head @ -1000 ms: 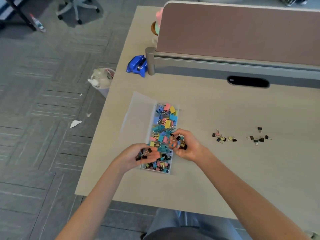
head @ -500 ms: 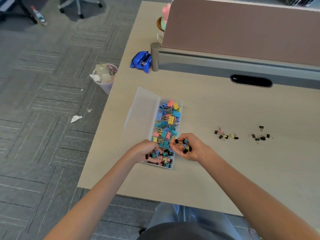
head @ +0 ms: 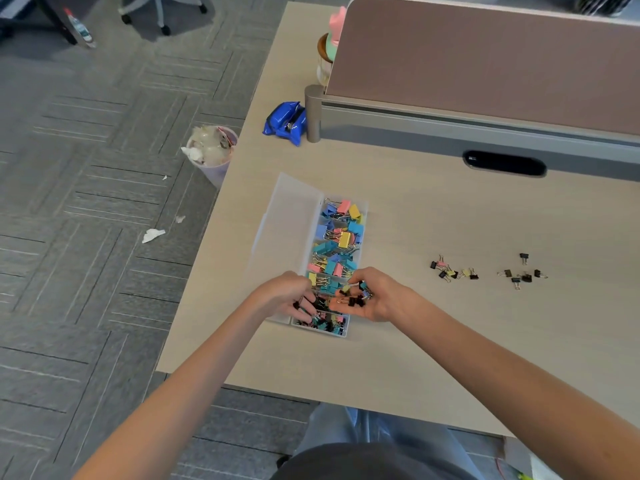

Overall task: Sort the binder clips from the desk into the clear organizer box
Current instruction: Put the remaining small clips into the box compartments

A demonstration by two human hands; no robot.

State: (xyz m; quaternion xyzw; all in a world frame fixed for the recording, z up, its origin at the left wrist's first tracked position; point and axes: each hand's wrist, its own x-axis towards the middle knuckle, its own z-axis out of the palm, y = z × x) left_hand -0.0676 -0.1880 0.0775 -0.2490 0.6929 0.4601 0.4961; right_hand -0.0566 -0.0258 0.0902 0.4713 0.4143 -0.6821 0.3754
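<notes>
Right hand (head: 375, 301) cups small binder clips (head: 356, 299) palm-up over near end of organizer box (head: 320, 331), handy supply for left hand (head: 282, 296), whose curled fingers (head: 306, 300) dip into nearest compartment (grip unclear); loose clips (head: 453, 271) wait on tabletop (head: 415, 341), well apart to rt.

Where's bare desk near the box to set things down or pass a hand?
Free: the desk between box and loose clips; the strip from box to divider; the near right, this side of the loose clips. Crowded: the box's near end, where left hand meets right hand, cupping clips.
</notes>
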